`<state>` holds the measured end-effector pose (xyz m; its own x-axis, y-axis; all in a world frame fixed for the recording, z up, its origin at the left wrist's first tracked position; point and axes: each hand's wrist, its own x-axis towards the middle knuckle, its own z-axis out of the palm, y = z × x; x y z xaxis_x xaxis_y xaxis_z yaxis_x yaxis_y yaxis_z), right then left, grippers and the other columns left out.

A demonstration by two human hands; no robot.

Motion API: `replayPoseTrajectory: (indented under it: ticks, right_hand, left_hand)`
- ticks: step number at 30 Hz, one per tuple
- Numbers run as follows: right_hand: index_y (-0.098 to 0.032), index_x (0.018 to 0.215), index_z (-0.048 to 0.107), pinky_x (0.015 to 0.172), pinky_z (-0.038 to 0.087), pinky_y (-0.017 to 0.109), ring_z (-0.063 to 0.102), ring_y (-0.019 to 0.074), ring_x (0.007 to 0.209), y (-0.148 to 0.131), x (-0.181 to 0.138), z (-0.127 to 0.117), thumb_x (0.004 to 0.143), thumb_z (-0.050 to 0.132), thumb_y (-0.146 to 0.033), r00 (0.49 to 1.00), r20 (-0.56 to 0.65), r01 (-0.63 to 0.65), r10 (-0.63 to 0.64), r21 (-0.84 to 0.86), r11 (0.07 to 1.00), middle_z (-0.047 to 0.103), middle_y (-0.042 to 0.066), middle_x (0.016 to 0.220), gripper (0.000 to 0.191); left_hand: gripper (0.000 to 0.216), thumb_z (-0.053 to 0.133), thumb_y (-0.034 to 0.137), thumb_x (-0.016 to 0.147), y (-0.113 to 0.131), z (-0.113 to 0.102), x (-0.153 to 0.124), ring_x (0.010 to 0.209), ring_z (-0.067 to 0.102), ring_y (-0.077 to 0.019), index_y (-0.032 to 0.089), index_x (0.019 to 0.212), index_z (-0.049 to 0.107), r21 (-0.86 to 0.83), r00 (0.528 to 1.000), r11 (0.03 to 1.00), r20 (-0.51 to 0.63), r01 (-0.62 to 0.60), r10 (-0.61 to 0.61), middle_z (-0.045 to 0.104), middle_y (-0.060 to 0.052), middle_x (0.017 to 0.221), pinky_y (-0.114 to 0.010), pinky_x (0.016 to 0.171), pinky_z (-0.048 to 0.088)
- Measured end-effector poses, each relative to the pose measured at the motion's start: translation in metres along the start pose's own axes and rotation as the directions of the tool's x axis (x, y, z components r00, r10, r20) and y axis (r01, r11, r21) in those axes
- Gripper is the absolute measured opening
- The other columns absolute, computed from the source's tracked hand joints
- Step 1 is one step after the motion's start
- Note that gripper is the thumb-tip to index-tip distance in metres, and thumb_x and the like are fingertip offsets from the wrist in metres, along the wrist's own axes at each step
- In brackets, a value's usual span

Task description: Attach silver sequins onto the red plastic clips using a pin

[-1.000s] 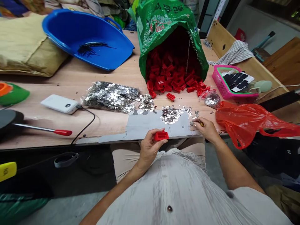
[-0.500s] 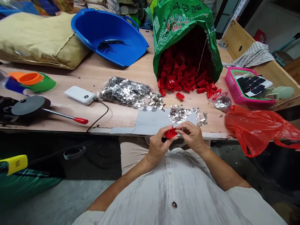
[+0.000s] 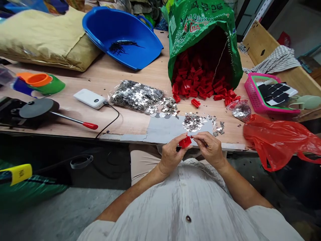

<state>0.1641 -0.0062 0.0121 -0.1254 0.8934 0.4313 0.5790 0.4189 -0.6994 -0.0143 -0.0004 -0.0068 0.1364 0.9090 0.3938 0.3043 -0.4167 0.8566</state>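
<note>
Over the table's near edge, my left hand is closed on a small red plastic housing, thumb and fingers on its sides. My right hand is pinched just right of the housing, at a tiny piece between the fingertips that is too small to name. Beyond both hands a heap of small silvery metal pieces lies on a grey sheet. One loose red housing rests on the table past that heap. More red housings spill from the mouth of a green woven sack.
A clear bag of metal pieces and a white power bank with a cable lie left. A blue scoop-shaped basin stands behind. Rightward are a pink basket and a red plastic bag. A red-tipped lever juts out at left.
My right fingertips have drawn slightly away from the red housing, with a small gap showing. My left hand keeps its hold. The whole view has shifted a little.
</note>
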Motion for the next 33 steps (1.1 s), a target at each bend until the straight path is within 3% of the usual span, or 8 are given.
replayPoseTrajectory:
  ticks: [7,13,18,26,33]
  right_hand:
    - [-0.025,0.103,0.069,0.075,0.051,0.033,0.062,0.0184,0.086,-0.002,0.003,0.005,0.094,0.053,-0.020,0.995,0.071,0.054,-0.064,0.128,0.990,0.066,0.006,0.091,0.019]
    - [-0.024,0.101,0.070,0.069,0.046,0.029,0.058,0.0167,0.084,0.004,0.004,-0.003,0.095,0.053,-0.032,0.976,0.180,-0.166,0.125,0.237,0.957,0.061,0.005,0.094,0.020]
    - [-0.022,0.091,0.062,0.064,0.041,0.026,0.052,0.0131,0.070,0.010,0.005,-0.002,0.089,0.061,-0.039,0.904,0.275,-0.408,0.326,0.331,0.851,0.061,0.001,0.085,0.017]
    - [-0.022,0.080,0.047,0.059,0.038,0.023,0.044,0.0110,0.066,0.009,0.011,0.007,0.082,0.065,-0.036,0.845,0.435,-0.487,0.311,0.386,0.784,0.049,-0.004,0.075,0.023]
    - [-0.022,0.082,0.043,0.058,0.035,0.022,0.039,0.0098,0.065,0.009,0.007,0.015,0.081,0.065,-0.036,0.829,0.449,-0.534,0.334,0.455,0.713,0.045,-0.005,0.077,0.026]
  left_hand:
    - [0.038,0.071,0.024,0.082,-0.001,0.001,-0.003,0.108,0.069,-0.0215,0.024,0.118,0.063,-0.019,0.999,0.998,0.012,-0.052,0.052,0.071,-0.007,0.120,-0.037,0.097,0.055]
    - [0.041,0.072,0.024,0.081,-0.004,0.001,-0.007,0.108,0.069,-0.0217,0.023,0.120,0.060,-0.037,0.996,0.996,-0.023,-0.085,0.084,0.071,-0.008,0.120,-0.037,0.093,0.058]
    - [0.039,0.073,0.023,0.080,-0.004,0.001,-0.008,0.115,0.065,-0.0230,0.023,0.118,0.062,-0.060,0.997,0.995,-0.023,-0.074,0.073,0.071,-0.008,0.120,-0.040,0.101,0.053]
    - [0.031,0.070,0.021,0.082,0.000,0.004,-0.008,0.110,0.067,-0.0229,0.023,0.113,0.065,-0.105,0.994,0.989,0.021,-0.105,0.107,0.073,-0.008,0.114,-0.042,0.099,0.054]
    - [0.031,0.072,0.022,0.081,-0.002,0.005,-0.009,0.106,0.069,-0.0222,0.023,0.111,0.065,-0.164,0.998,0.986,0.037,-0.035,0.041,0.074,-0.008,0.111,-0.039,0.095,0.055]
